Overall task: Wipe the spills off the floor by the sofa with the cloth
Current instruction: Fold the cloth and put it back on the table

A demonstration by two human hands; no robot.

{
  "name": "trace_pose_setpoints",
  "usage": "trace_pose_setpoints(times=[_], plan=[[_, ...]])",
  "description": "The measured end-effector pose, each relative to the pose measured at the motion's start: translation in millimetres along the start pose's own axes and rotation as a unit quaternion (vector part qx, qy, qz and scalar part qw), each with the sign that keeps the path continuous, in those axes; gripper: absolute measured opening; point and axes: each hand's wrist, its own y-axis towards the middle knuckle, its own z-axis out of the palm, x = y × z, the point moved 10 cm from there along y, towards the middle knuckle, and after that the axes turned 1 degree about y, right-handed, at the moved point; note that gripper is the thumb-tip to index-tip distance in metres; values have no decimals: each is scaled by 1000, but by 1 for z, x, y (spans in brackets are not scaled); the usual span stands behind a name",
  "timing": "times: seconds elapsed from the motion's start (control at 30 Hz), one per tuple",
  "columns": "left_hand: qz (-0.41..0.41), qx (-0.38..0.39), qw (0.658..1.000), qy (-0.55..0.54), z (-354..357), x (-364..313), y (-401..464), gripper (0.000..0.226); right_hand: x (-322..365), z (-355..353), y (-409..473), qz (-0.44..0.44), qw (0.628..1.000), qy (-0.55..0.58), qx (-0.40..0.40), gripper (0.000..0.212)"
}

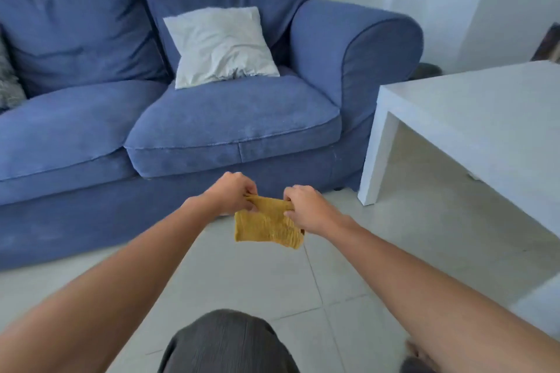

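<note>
A mustard-yellow cloth point(266, 225) hangs in the air above the pale tiled floor point(272, 281), just in front of the blue sofa point(212, 124). My left hand point(231, 191) pinches its upper left corner. My right hand point(306, 209) grips its upper right corner. The top edge is stretched between both hands and the rest of the cloth droops below. A small reddish mark shows on the floor beside my left wrist at the sofa's base; I make out no other spill.
A white low table point(472, 118) stands to the right, its leg close to the sofa's armrest. A white cushion point(221, 45) and a grey cushion point(9, 82) lie on the sofa. My knee in grey fabric point(224, 342) is at the bottom.
</note>
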Motion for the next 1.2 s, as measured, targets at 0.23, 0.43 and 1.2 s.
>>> trace_pose_setpoints(times=[0.23, 0.43, 1.2], plan=[[131, -62, 989, -35, -124, -176, 12, 17, -52, -217, -82, 81, 988, 35, -128, 14], [260, -60, 958, -107, -149, -342, 25, 14, -133, -343, -187, 169, 966, 70, -184, 17], [307, 1, 951, 42, 40, -545, 56, 73, -335, -313, -319, 342, 920, -80, -173, 60]])
